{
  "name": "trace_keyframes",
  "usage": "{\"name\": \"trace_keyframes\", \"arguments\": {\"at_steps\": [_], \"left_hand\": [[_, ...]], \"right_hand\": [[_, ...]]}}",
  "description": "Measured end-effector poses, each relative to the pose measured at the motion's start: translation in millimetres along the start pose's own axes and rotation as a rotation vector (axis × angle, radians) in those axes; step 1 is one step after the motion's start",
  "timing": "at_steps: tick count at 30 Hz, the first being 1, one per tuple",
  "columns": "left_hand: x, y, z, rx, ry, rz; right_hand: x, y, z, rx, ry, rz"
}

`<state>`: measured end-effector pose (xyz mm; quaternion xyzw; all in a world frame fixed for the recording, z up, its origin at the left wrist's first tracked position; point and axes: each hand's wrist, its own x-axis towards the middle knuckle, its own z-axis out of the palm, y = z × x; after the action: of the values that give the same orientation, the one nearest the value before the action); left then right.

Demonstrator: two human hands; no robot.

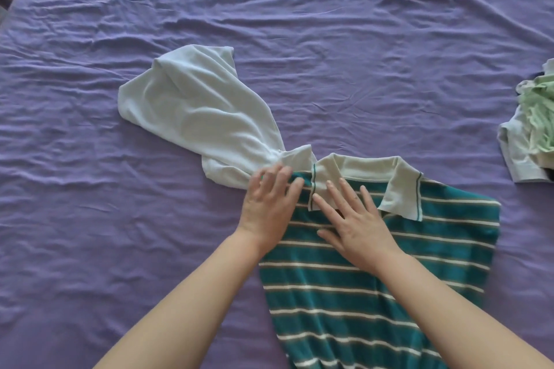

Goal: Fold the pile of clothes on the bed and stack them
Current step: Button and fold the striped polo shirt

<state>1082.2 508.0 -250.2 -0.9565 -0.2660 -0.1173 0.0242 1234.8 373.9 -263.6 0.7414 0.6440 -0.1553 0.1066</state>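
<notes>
2 bare forearms enter from the bottom edge and reach up to the middle of the frame, over a teal polo shirt [359, 293] that lies flat on the bed in the lower centre and lower right. Its knit fabric carries thin cream and tan horizontal stripes, and its body looks folded into a narrow panel with a straight right edge. The pale ribbed collar [362, 172], trimmed with a thin teal line near its edge, lies spread open at the top of the shirt, its 2 points turned down. The right hand [356, 222] lies flat on the chest just below the collar, fingers straight and spread, pressing the cloth with nothing clasped. The left hand [269, 204] rests at the shirt's left shoulder, fingers extended and close together, the tips on the seam where a pale, soft sleeve [198, 117] joins; it grasps nothing that can be seen. That sleeve runs up and left from the shoulder into the centre-left of the frame, bunched and twisted in loose folds. The purple bed sheet [329, 24] fills the frame, thin and heavily creased. At the right edge, well apart from the shirt, sits a rumpled pile of clothes [533, 126] in light green and pale blue-grey.
</notes>
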Motion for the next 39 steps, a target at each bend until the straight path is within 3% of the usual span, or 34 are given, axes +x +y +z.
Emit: {"name": "trace_keyframes", "arguments": {"at_steps": [3, 6, 8, 14, 19, 23, 25, 29, 39], "left_hand": [[-30, 44, 5, -0.089, -0.176, 0.177], [-59, 79, 6, -0.114, -0.455, 0.172], [-77, 99, 5, -0.150, -0.508, 0.172], [-130, 136, 9, -0.169, -0.502, 0.267], [-132, 132, 12, -0.102, -0.530, 0.297], [-140, 140, -7, -0.070, -0.564, 0.199], [-156, 146, -19, -0.076, -0.575, 0.240], [-198, 161, -35, -0.135, -0.507, 0.402], [-220, 154, -53, -0.052, -0.475, 0.478]], "right_hand": [[-26, 8, 7, 0.037, 0.067, 0.039], [-65, 16, 20, 0.057, 0.082, 0.079], [-94, 19, 33, 0.068, 0.075, 0.089], [-169, 27, 75, 0.059, -0.002, -0.007], [-194, 51, 95, 0.028, -0.003, 0.029], [-229, 61, 99, 0.032, 0.019, 0.092], [-246, 56, 99, 0.036, 0.053, 0.031], [-278, 27, 108, 0.086, 0.041, -0.273], [-287, 27, 105, 0.177, -0.079, -0.349]]}}
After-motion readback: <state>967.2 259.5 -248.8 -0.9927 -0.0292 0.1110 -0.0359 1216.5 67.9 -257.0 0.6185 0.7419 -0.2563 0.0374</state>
